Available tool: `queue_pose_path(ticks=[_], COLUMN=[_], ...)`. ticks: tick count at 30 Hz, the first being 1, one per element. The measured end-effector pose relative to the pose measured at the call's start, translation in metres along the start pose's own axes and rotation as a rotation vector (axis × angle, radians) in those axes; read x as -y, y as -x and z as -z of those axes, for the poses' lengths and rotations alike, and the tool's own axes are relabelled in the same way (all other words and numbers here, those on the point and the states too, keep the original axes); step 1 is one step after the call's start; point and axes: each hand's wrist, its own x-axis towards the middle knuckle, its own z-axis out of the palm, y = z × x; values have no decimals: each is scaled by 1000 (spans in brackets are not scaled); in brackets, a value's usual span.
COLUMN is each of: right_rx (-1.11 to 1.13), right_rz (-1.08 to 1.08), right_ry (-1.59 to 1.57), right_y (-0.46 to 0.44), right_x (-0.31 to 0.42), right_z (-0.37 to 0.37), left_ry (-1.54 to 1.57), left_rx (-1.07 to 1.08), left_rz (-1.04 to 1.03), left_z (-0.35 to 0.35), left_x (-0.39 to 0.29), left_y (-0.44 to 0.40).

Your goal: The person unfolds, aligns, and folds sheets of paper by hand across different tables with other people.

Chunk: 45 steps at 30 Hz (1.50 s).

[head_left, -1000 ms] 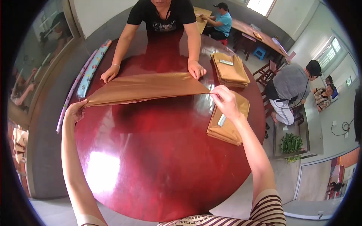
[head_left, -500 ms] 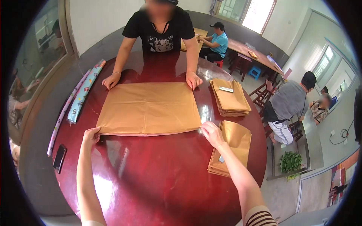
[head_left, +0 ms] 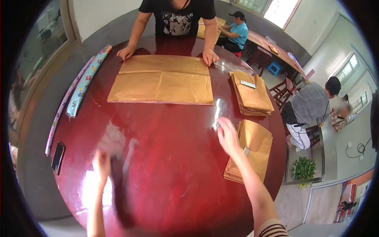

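A stack of large golden-brown paper sheets (head_left: 160,81), creased across the middle, lies flat on the glossy dark red table (head_left: 166,158). My left hand (head_left: 102,161) hangs over the table's near left part, apart from the sheets and smeared by motion. Nothing shows in my right hand (head_left: 229,136), which is open with its fingers loosely bent, below the sheets' near right corner and just left of a folded brown paper stack (head_left: 256,138). Across the table, a person's two hands (head_left: 210,57) rest at the far corners of the sheets.
A second folded brown stack (head_left: 252,96) with a small whitish strip (head_left: 248,84) on top lies at the right. A blue patterned roll (head_left: 87,83), a pink roll (head_left: 65,106) and a phone (head_left: 58,158) lie along the left edge. Other people sit or stand behind.
Both my hands have let go of the sheets' near corners and drawn back toward me. The other person's hands stay at the far corners. The view has tilted downward.
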Motion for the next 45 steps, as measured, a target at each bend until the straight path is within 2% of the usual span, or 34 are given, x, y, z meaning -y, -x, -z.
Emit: queue_pose_path(ticks=[1, 2, 3, 4, 5, 7, 8, 9, 11, 13, 15, 17, 18, 19, 26, 28, 31, 33, 34, 35, 37, 38, 39, 40, 41, 42, 43, 44, 45], right_rx=[24, 65, 121, 208, 298, 469, 550, 724, 752, 694, 739, 580, 639, 683, 599, 609, 608, 596, 584, 569, 564, 548, 530, 529, 535, 530, 518, 521, 512], right_rz=[22, 28, 25, -16, -14, 25, -58, -48, -6, 104, 200, 303, 232, 258, 375, 321, 299, 305, 325, 345, 371, 384, 384, 389, 376, 393, 413, 415, 434], right_ry=[-42, -127, -190, -281, -345, -442, -554, -489, -470, -399, -234, -89, -164, -114, 150, 20, -5, -8, -1, 8, 12, 6, 5, 11, 26, 26, 25, 28, 30], right_y=[18, 40, 69, 101, 137, 207, 240, 263, 298, 324, 336, 337, 340, 348, 358, 359, 366, 368, 369, 370, 371, 371, 374, 374, 376, 376, 374, 374, 374], right_x=[26, 55, 81, 110, 135, 186, 211, 237, 278, 295, 300, 308, 302, 299, 306, 305, 302, 301, 299, 297, 297, 297, 297, 296, 295, 294, 295, 292, 291], right_z=[13, 23, 28, 34, 35, 39, 42, 53, 66, 70, 77, 77, 71, 69, 53, 52, 50, 48, 47, 45, 43, 42, 43, 43, 43, 43, 43, 42, 42], left_ry=[-175, -5, -107, -135, -174, -180, -184, -188, -235, -298, -343, -254, -206, -186, -54, 29, 112, 250, 311, 404, 334, 282, 269, 248, 295, 258, 147, 43, 50], left_rx=[-77, 182, 269, 233, 348, 441, 476, 515, 521, 490, 446, 377, 455, 416, 404, 414, 436, 396, 464, 410, 364, 333, 227, 233, 177, 189, 293, 297, 270], left_rz=[-144, 146, -23, -31, 54, 153, 224, 292, 249, 186, 152, 148, 162, 156, 50, 32, 24, 111, 332, 563, 902, 1176, 1324, 1427, 1642, 1661, 1620, 1476, 1470], left_z=[12, 36, 62, 76, 98, 134, 140, 147, 146, 147, 150, 140, 143, 142, 161, 169, 192, 193, 192, 188, 158, 148, 137, 126, 121, 122, 131, 140, 145], left_x=[-11, -40, -74, -90, -106, -147, -162, -173, -169, -176, -180, -166, -160, -158, -149, -145, -148, -143, -143, -143, -115, -101, -83, -58, -42, -33, -34, -44, -51], left_y=[62, 112, 144, 187, 226, 270, 283, 295, 309, 308, 311, 326, 327, 332, 356, 388, 445, 491, 517, 544, 626, 656, 692, 726, 750, 768, 767, 766, 762])
